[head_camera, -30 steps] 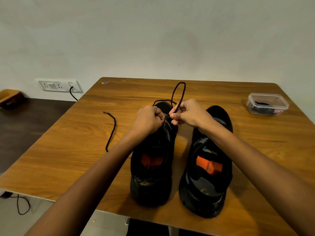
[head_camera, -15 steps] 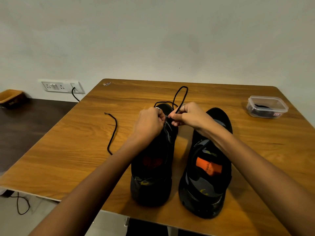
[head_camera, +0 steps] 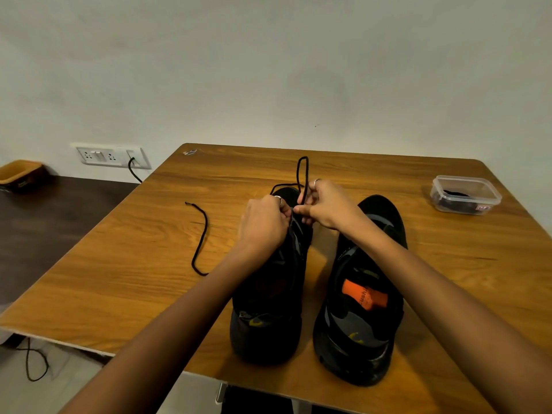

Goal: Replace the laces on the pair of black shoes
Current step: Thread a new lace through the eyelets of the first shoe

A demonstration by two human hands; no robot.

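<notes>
Left hand (head_camera: 263, 224) curled over left black shoe (head_camera: 268, 294) eyelets, grip hidden; right hand (head_camera: 327, 204) pinching black lace (head_camera: 302, 177) loop, other lace end lying left on wooden table (head_camera: 125, 264). Right black shoe (head_camera: 363, 309) just beside, heels near table's near edge. Open room far & left; clear plastic container (head_camera: 464, 195) far right w/ dark contents, hard to make out.

Wall socket panel (head_camera: 111, 157); brown tub (head_camera: 18, 172); lidded plastic box (head_camera: 465, 198), contents perhaps laces

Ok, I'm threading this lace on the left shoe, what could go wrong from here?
The right hand pinches a tall loop of the lace; pulled hard, it may drag the free end lying on the table back through. Both hands hide the eyelets of the left shoe, so one could be skipped.
</notes>
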